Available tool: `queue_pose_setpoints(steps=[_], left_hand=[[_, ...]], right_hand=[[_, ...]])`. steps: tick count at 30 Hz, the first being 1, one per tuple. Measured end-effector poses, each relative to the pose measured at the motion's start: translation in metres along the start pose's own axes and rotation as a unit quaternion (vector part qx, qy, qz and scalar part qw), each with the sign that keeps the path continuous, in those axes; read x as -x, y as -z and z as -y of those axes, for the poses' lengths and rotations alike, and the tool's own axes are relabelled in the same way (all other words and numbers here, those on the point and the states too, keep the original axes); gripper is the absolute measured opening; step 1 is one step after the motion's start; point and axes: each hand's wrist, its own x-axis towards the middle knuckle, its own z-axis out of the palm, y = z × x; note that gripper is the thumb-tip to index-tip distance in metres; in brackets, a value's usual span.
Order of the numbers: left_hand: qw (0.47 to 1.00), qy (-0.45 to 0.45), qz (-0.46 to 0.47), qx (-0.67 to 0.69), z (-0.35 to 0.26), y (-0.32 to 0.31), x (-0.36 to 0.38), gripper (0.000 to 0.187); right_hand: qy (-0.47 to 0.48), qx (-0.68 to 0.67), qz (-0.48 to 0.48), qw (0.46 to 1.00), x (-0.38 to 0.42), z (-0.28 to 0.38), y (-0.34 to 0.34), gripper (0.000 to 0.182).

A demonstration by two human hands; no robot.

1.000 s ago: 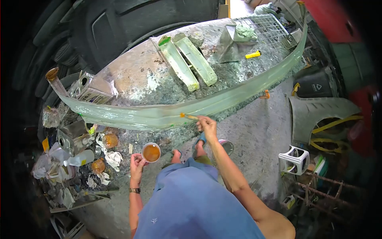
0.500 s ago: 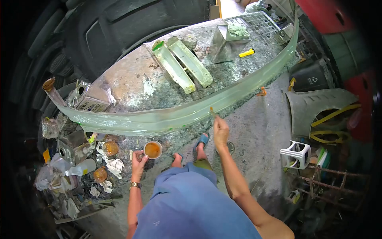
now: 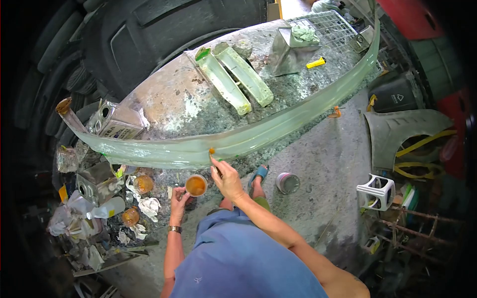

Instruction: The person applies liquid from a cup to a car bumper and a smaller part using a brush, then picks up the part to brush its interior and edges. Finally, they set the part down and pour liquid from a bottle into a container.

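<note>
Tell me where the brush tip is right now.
In the head view, the brush tip touches the long green strip, just above the cup in the left hand.

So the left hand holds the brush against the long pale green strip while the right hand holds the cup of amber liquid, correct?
Not quite: the hands are swapped. In the head view, the right hand holds the brush against the long pale green strip, and the left hand holds the cup of amber liquid.

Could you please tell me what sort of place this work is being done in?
Probably a vehicle body or fibreglass repair workshop: a long pale-green curved moulded panel on a stained workbench, huge black tyres behind, a grey car wing nearby.
</note>
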Motion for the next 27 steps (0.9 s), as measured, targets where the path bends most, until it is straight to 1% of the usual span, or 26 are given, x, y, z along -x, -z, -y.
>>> queue_pose_setpoints(steps=[2, 4, 6, 7, 8, 9, 10, 12, 13, 14, 15, 16, 18, 19, 22, 24, 25, 27], left_hand=[[1.000, 0.007, 0.001, -0.001, -0.001, 0.001, 0.000, 0.021], [1.000, 0.015, 0.002, -0.001, 0.001, 0.002, 0.000, 0.020], [1.000, 0.020, 0.011, 0.005, 0.001, 0.003, 0.000, 0.020], [1.000, 0.021, 0.011, 0.004, 0.000, 0.003, 0.000, 0.020], [1.000, 0.019, 0.000, -0.003, 0.000, 0.002, 0.001, 0.016], [1.000, 0.018, -0.010, -0.010, -0.001, -0.001, 0.001, 0.012], [1.000, 0.021, -0.009, -0.007, -0.002, -0.003, 0.002, 0.012], [1.000, 0.029, 0.000, 0.001, -0.005, -0.004, 0.002, 0.010], [1.000, 0.028, -0.005, 0.000, -0.004, -0.004, 0.002, 0.009], [1.000, 0.028, -0.007, 0.005, -0.002, -0.002, 0.002, 0.009], [0.999, 0.033, -0.006, 0.015, -0.001, 0.000, 0.002, 0.010], [0.999, 0.038, -0.005, 0.024, 0.000, 0.002, 0.002, 0.012], [0.999, 0.034, -0.004, 0.031, 0.003, 0.006, 0.002, 0.009], [0.999, 0.037, -0.010, 0.029, 0.004, 0.008, 0.003, 0.008], [0.998, 0.044, -0.023, 0.032, 0.002, 0.002, 0.005, 0.009], [0.997, 0.052, -0.035, 0.048, 0.004, 0.002, 0.005, 0.007], [0.997, 0.051, -0.018, 0.046, 0.004, 0.001, 0.007, 0.007], [0.996, 0.045, -0.043, 0.060, 0.004, -0.001, 0.007, 0.009]], right_hand=[[0.018, -0.049, 0.029, 0.998, -0.003, 0.014, 0.008, 0.026], [0.020, -0.066, 0.033, 0.997, -0.006, 0.018, 0.012, 0.022], [-0.032, -0.210, 0.024, 0.977, -0.010, 0.017, 0.015, 0.022], [-0.032, -0.211, 0.024, 0.977, -0.015, 0.013, 0.017, 0.022], [-0.134, -0.302, 0.034, 0.943, -0.022, 0.005, 0.020, 0.021], [-0.234, -0.387, 0.043, 0.891, -0.029, -0.006, 0.024, 0.022], [-0.236, -0.384, 0.042, 0.892, -0.033, -0.019, 0.025, 0.022], [-0.278, -0.358, -0.011, 0.891, -0.040, -0.046, 0.027, 0.024], [-0.278, -0.355, -0.010, 0.892, -0.041, -0.057, 0.030, 0.024], [-0.276, -0.324, -0.021, 0.905, -0.042, -0.069, 0.037, 0.024], [-0.274, -0.292, -0.032, 0.916, -0.042, -0.073, 0.045, 0.024], [-0.274, -0.288, -0.030, 0.917, -0.043, -0.076, 0.054, 0.024], [-0.274, -0.216, -0.047, 0.936, -0.045, -0.080, 0.074, 0.023], [-0.277, -0.213, -0.051, 0.936, -0.046, -0.083, 0.085, 0.022], [-0.250, -0.190, -0.069, 0.947, -0.052, -0.100, 0.119, 0.022], [-0.234, -0.193, -0.104, 0.947, -0.057, -0.113, 0.141, 0.022], [-0.228, -0.178, -0.106, 0.951, -0.060, -0.118, 0.152, 0.022], [-0.224, -0.165, -0.116, 0.954, -0.068, -0.127, 0.174, 0.021]])
